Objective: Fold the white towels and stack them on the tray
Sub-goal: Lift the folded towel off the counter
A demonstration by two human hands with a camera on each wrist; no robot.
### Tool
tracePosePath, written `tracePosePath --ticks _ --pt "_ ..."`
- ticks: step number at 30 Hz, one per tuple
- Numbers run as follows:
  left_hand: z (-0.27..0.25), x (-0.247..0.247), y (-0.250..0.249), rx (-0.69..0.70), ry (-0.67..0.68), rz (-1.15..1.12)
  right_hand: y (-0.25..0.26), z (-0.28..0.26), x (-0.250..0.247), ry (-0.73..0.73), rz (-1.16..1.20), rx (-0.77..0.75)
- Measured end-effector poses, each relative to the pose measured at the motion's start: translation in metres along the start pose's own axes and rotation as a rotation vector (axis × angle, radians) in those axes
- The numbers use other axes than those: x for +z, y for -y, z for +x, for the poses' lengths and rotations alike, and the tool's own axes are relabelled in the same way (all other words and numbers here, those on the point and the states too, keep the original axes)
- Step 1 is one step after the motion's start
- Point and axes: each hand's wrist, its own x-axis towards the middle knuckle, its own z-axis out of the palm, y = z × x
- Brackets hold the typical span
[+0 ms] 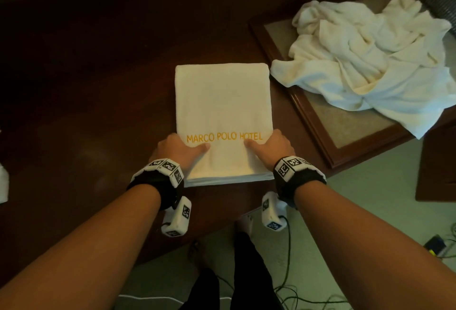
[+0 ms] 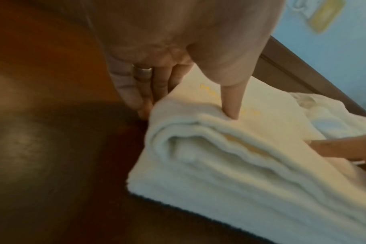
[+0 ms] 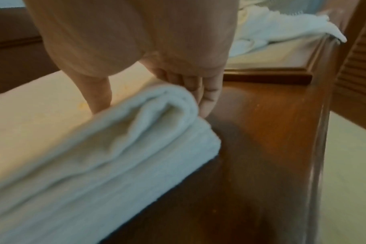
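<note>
A folded white towel [image 1: 222, 102] with yellow "MARCO POLO HOTEL" lettering lies on the dark wooden table [image 1: 86, 87], its layered edge towards me. My left hand [image 1: 177, 149] grips its near left side, thumb on top and fingers tucked under the upper layers [image 2: 188, 113]. My right hand [image 1: 269, 146] grips the near right side the same way [image 3: 152, 110]. In both wrist views the upper layers of the towel [image 2: 240, 165] [image 3: 94, 148] are raised a little. To the right, crumpled white towels [image 1: 370, 62] lie on the wooden-framed tray [image 1: 311, 122].
The crumpled pile overhangs the tray's near-right corner and left rim. A white object [image 1: 3, 181] shows at the far left edge. The table's front edge [image 3: 316, 148] runs just behind my wrists. Cables [image 1: 291, 285] lie on the pale floor.
</note>
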Motion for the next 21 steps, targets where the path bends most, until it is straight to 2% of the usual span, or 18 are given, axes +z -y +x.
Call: tracePosePath --ticks 4,8,15,21 --pt "0.003 0.008 0.004 -0.022 -0.006 -0.251 -0.001 0.005 0.006 0.048 0.203 0.088" --pt "-0.003 0.010 0.001 -0.013 0.013 -0.380 0.002 -0.001 0.002 0.066 0.276 0.069" --pt "-0.032 -0.009 -0.016 0.154 -0.121 -0.402 0.015 -0.040 -0.012 -0.032 0.295 -0.004" --pt "-0.065 -0.059 -0.052 0.303 -0.155 -0.404 0.036 -0.084 -0.069 -0.153 0.288 -0.097"
